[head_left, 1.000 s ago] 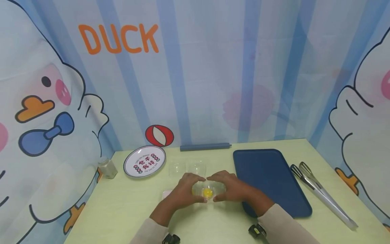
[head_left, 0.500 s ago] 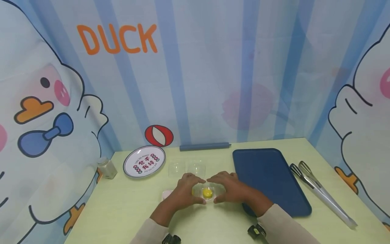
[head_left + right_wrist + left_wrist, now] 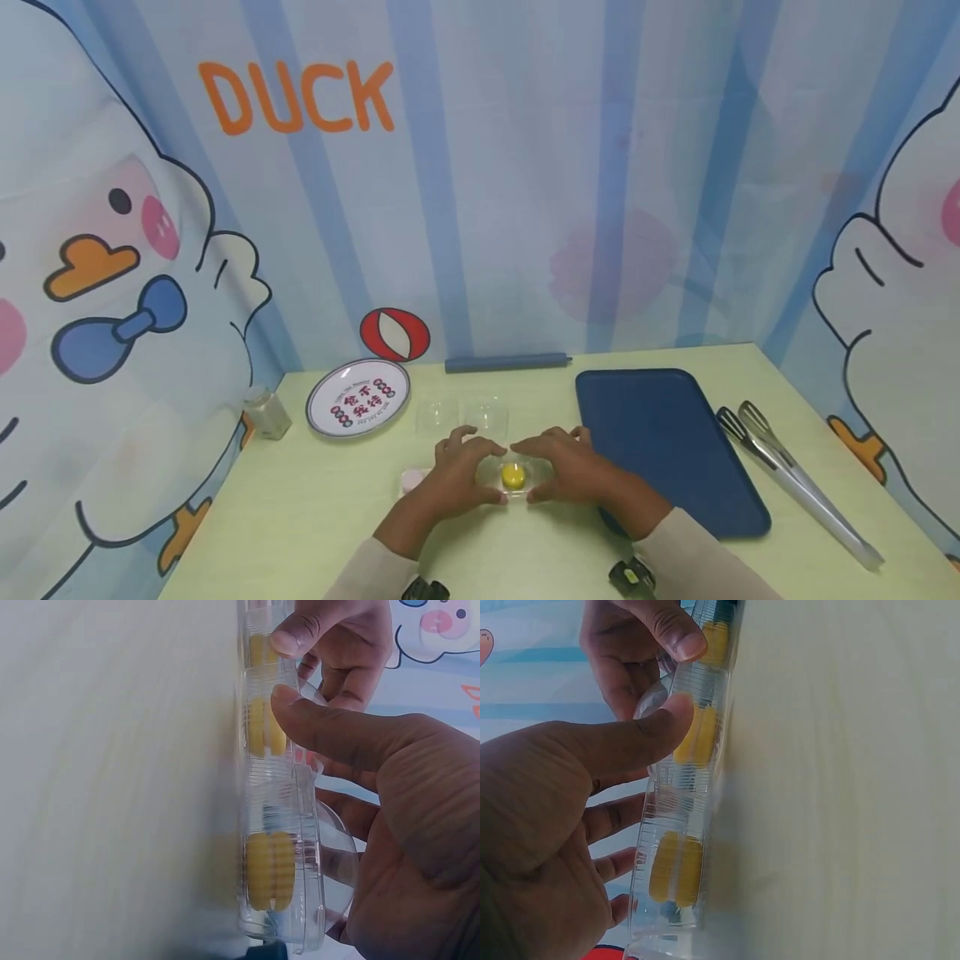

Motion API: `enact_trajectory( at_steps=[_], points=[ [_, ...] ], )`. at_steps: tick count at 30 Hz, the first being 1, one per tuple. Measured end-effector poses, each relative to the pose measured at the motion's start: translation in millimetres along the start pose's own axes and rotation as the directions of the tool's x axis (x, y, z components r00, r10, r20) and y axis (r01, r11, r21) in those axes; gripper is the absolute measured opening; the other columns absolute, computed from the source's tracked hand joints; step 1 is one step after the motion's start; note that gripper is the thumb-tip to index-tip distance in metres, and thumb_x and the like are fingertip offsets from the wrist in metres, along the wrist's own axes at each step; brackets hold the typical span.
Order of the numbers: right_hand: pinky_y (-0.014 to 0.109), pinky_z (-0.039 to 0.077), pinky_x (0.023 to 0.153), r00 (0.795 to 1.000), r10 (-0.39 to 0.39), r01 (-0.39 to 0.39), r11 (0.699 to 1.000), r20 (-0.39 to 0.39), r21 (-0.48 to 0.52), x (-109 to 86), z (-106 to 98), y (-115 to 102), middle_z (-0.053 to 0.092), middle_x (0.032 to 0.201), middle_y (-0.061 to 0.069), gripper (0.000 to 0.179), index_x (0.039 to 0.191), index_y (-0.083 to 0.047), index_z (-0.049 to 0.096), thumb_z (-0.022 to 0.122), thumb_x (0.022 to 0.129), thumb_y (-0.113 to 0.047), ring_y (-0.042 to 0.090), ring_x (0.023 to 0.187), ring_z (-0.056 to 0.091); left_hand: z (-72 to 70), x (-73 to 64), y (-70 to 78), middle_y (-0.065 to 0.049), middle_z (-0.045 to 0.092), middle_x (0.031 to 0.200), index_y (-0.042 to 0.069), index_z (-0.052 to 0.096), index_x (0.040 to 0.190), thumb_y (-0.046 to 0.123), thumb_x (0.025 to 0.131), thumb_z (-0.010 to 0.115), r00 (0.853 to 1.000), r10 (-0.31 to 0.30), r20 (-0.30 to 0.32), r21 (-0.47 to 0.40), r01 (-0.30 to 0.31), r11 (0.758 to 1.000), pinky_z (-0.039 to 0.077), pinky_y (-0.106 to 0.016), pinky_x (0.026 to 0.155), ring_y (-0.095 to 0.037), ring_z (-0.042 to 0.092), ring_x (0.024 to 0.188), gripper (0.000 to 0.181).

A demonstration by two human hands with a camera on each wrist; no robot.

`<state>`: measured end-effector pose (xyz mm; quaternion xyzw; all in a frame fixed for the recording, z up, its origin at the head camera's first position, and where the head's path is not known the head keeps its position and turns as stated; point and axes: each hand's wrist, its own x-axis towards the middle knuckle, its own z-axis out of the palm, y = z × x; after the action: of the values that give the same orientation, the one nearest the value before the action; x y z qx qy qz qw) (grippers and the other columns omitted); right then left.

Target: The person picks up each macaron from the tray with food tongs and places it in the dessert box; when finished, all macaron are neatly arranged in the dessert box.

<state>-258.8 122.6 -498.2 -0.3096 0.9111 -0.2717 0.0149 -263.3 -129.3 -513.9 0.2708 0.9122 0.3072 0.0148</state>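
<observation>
A clear plastic macaron box [image 3: 641, 919] lies lengthwise on the table. My left hand [image 3: 459, 472] and right hand [image 3: 573, 473] grip its middle side by side, thumbs on the near wall and fingers over the far side. Between them a yellow macaron [image 3: 513, 476] shows through the plastic. A pink macaron [image 3: 412, 480] sits at the box's left end, partly covered by my left hand. In the wrist views, yellow macarons [image 3: 270, 870] with pale filling stand on edge in ribbed compartments. A clear rounded part [image 3: 337, 855] bulges toward the right fingers.
Behind the hands sits a clear plastic piece with rounded hollows [image 3: 438, 414]. A printed plate [image 3: 358, 398] and a shaker jar [image 3: 266, 413] are at left. A blue rolled item [image 3: 507, 362] lies at the back; a navy tray [image 3: 667, 450] and metal tongs [image 3: 798, 483] are right.
Both hands keep their place on the box. The left hand's fingers have lifted and spread slightly, and more of the pink macaron shows beside it.
</observation>
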Motion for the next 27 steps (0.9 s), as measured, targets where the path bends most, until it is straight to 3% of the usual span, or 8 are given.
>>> enact_trajectory(
  at_steps=[11,27],
  points=[
    [0.072,0.028,0.103,0.999,-0.006,0.003,0.998,-0.033,-0.067,0.3,3.2,4.8,0.074,0.144,0.002,0.072,0.145,-0.015,0.072,0.098,0.079,-0.026,0.032,0.131,0.064,0.8,0.3,1.2,-0.014,0.071,0.141,0.01,0.07,0.133,0.024,0.08,0.098,1.0,0.001,-0.002,0.006,-0.001,1.0,0.026,-0.077,0.121,-0.05,0.036,0.155,0.061],
    [0.073,0.027,0.104,0.999,0.031,-0.032,0.998,-0.021,-0.048,0.1,0.4,5.7,0.073,0.144,0.007,0.073,0.145,-0.011,0.07,0.098,0.081,-0.033,0.033,0.134,0.062,-1.2,-0.6,1.2,-0.013,0.069,0.144,0.012,0.068,0.137,0.025,0.083,0.096,1.0,-0.002,0.008,0.002,0.002,1.0,0.024,-0.077,0.123,-0.049,0.032,0.158,0.062]
  ],
)
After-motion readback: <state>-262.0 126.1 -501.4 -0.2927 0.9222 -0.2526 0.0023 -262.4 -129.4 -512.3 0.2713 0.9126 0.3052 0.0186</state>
